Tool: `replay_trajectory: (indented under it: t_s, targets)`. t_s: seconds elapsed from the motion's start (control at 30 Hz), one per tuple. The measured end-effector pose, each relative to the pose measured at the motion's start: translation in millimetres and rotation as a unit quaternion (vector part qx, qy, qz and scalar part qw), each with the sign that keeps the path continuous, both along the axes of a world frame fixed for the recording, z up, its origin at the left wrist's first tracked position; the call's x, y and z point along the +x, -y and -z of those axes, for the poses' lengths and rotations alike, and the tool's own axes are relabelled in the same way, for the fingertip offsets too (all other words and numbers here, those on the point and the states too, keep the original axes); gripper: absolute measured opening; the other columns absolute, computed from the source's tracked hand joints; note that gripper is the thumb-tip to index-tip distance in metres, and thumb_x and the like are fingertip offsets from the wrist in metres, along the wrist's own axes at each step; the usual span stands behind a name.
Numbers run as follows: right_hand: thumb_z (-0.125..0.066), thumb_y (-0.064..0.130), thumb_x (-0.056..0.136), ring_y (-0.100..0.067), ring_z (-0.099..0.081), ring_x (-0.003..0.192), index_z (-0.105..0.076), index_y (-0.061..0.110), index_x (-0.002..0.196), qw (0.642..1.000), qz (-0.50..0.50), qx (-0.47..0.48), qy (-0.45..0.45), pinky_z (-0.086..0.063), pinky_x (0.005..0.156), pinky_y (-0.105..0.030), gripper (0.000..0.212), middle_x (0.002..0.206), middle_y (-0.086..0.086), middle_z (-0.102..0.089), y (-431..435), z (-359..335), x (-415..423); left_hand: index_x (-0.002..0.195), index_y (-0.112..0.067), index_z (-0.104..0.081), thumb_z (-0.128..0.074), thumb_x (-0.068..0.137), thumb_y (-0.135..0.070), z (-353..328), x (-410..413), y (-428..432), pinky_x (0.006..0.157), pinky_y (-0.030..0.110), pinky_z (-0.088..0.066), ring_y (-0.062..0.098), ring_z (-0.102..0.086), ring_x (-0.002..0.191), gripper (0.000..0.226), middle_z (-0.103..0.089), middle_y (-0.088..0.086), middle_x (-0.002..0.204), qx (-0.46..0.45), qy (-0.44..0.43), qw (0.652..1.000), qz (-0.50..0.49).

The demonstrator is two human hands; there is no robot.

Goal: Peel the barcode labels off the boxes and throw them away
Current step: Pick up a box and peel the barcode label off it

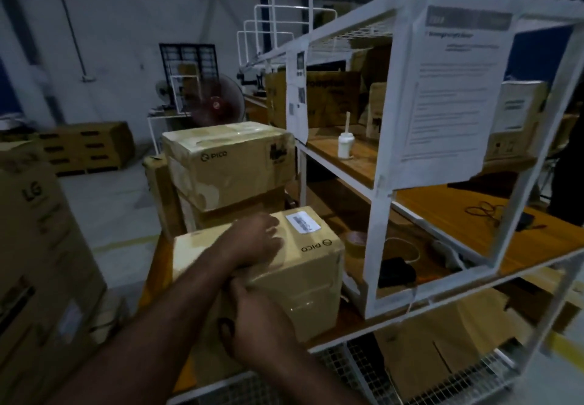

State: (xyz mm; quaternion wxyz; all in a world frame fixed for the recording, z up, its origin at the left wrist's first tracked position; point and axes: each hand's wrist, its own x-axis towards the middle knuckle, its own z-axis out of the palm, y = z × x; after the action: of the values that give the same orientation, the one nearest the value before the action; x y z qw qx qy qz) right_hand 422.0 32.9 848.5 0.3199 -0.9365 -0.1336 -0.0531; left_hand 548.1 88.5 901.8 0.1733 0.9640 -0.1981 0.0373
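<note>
"PICO" on near box [316,246] and rear box [215,156]; "LG" on left carton [31,192].

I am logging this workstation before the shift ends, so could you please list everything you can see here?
Near PICO box: one, tan, on the wooden bench under both hands.
Barcode label: one, white, on that box's top, far right corner, unpeeled.
Stacked PICO box: one, tan, on other cartons behind.
LG carton: one, brown, far left.
Shelf frame: one, white metal, on the bench, right.
Printed sheets: two, white, taped to the frame.
Bottle: one, white, on the wooden shelf.
Tape roll: one, brown, right of the near box.
Fan: one, red, background.
Left hand: flat on the box top.
Right hand: gripping the box's near edge.
</note>
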Motion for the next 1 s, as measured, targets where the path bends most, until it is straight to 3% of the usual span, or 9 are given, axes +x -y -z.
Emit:
replay_trajectory:
  t_s: [0.17,0.27,0.33,0.4,0.5,0.6,0.77,0.87,1.0]
  targets:
    - [-0.059,0.030,0.089,-0.029,-0.060,0.107,-0.033,0.038,0.142,0.998,-0.048,0.032,-0.010,-0.050,0.085,-0.037,0.059,0.117,-0.009,-0.064,4,-4,36,0.096,-0.025,-0.073,-0.060,0.086,-0.045,-5,64,13,0.064,0.030,-0.049,0.013,-0.064,0.082,0.026,-0.072,-0.003,0.097,-0.006,-0.001,0.999,0.037]
    - [-0.065,0.033,0.090,0.000,-0.064,0.094,-0.060,0.034,0.127,0.988,-0.084,0.095,-0.084,-0.051,0.086,-0.022,0.037,0.110,0.008,-0.069,23,-22,61,0.090,-0.022,-0.075,-0.060,0.089,-0.043,-4,99,19,0.058,0.028,-0.044,0.009,-0.059,0.071,0.026,-0.064,-0.010,0.077,-0.029,-0.018,0.997,0.073]
    - [-0.062,0.030,0.094,0.008,-0.059,0.073,-0.073,0.024,0.107,0.991,-0.013,0.114,-0.069,-0.048,0.071,-0.014,0.018,0.084,0.018,-0.065,50,-37,88,0.086,-0.019,-0.076,-0.062,0.087,-0.041,3,113,21,0.055,0.025,-0.036,0.011,-0.057,0.066,0.026,-0.061,-0.009,0.071,-0.043,-0.015,0.995,0.087]
    - [-0.055,0.032,0.097,0.001,-0.057,0.070,-0.072,0.023,0.099,0.983,0.141,0.121,-0.010,-0.044,0.058,-0.020,0.019,0.076,0.013,-0.061,87,-48,119,0.085,-0.019,-0.077,-0.062,0.087,-0.041,15,121,22,0.053,0.023,-0.036,0.013,-0.060,0.064,0.027,-0.064,-0.006,0.069,-0.066,-0.011,0.993,0.093]
    - [-0.054,0.028,0.095,-0.010,-0.061,0.082,-0.070,0.027,0.095,0.942,0.305,0.096,0.105,-0.050,0.065,-0.031,0.016,0.089,0.007,-0.066,125,-46,156,0.096,-0.027,-0.079,-0.063,0.085,-0.043,22,127,21,0.064,0.026,-0.045,0.019,-0.066,0.084,0.026,-0.072,-0.001,0.093,-0.068,0.014,0.993,0.100]
    - [-0.053,0.019,0.093,-0.006,-0.059,0.075,-0.074,0.018,0.094,0.952,0.300,0.038,0.050,-0.052,0.067,-0.030,0.021,0.085,0.003,-0.068,130,-31,176,0.103,-0.029,-0.077,-0.062,0.086,-0.039,21,125,20,0.079,0.031,-0.051,0.021,-0.063,0.102,0.025,-0.070,-0.001,0.109,-0.053,0.038,0.993,0.096]
    - [-0.052,0.015,0.092,-0.019,-0.067,0.089,-0.074,0.016,0.092,0.962,0.263,-0.057,0.051,-0.058,0.069,-0.034,0.022,0.105,-0.010,-0.069,126,-25,185,0.097,-0.029,-0.077,-0.061,0.085,-0.034,19,114,31,0.073,0.034,-0.052,0.021,-0.064,0.094,0.021,-0.072,-0.003,0.098,-0.032,0.041,0.998,0.034]
    - [-0.055,0.015,0.094,-0.023,-0.062,0.103,-0.070,0.015,0.117,0.964,0.248,-0.079,0.054,-0.057,0.082,-0.037,0.028,0.119,-0.010,-0.057,124,-24,181,0.092,-0.028,-0.078,-0.062,0.086,-0.032,15,111,38,0.073,0.030,-0.048,0.017,-0.065,0.094,0.017,-0.073,-0.006,0.095,-0.044,0.022,0.999,-0.015]
    - [-0.053,0.018,0.094,-0.020,-0.054,0.107,-0.066,0.020,0.123,0.964,0.229,-0.115,0.073,-0.045,0.086,-0.027,0.031,0.121,-0.006,-0.054,127,-21,178,0.079,-0.028,-0.076,-0.068,0.086,-0.031,11,110,47,0.083,0.034,-0.050,0.017,-0.064,0.095,0.012,-0.073,-0.007,0.092,-0.056,-0.015,0.996,-0.061]
